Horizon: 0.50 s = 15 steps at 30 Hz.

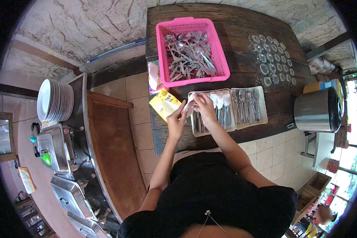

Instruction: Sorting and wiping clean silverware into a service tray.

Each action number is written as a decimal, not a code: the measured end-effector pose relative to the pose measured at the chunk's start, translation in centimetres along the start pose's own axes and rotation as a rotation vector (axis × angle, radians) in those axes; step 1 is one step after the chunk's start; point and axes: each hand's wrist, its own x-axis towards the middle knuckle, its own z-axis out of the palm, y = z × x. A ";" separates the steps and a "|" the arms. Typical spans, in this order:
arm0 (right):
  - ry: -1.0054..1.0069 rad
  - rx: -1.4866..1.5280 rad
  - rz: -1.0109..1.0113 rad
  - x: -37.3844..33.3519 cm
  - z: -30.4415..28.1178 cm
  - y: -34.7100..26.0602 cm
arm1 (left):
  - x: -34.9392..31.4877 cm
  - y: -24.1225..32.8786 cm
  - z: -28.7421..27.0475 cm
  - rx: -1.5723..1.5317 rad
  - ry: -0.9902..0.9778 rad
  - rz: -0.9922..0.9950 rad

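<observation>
A white paper napkin (pixel 189 106) stretches between my two hands over the near side of the wooden table. My left hand (pixel 176 121) pinches its lower left part, and my right hand (pixel 204 108) grips it from the right; whether cutlery lies inside the fold is hidden. Beside my left hand lies a yellow packet (pixel 162 104). Under my right hand stands a cream basket (pixel 200 133) holding cutlery, some with white paper around the upper ends. Adjoining it on the right, another cream basket (pixel 264 104) holds forks. Behind, a pink plastic basket (pixel 226 73) holds a heap of loose cutlery.
Several upturned glasses (pixel 273 59) stand in rows on the table's (pixel 234 23) right side. A large steel pot (pixel 317 110) is at the far right. On the left counter are stacked white plates (pixel 53 101) and a steel chafing dish (pixel 53 146).
</observation>
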 end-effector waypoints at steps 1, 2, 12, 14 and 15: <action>-0.013 -0.016 0.005 0.0 -0.3 -0.1 | 0.0 -0.7 0.4 0.000 -0.007 0.003; -0.011 -0.009 0.006 -0.3 -0.2 -0.3 | 0.0 -1.4 0.7 -0.046 0.008 -0.029; -0.035 -0.740 -0.504 -2.4 -0.5 -0.9 | -0.4 -1.9 2.6 -0.184 0.036 -0.003; -0.031 -0.734 -0.507 -2.2 -0.7 -1.1 | -0.4 -1.7 2.6 -0.140 -0.011 -0.015; -0.034 -0.737 -0.517 -2.1 -0.9 -1.2 | -0.4 -1.3 2.5 -0.081 -0.050 -0.023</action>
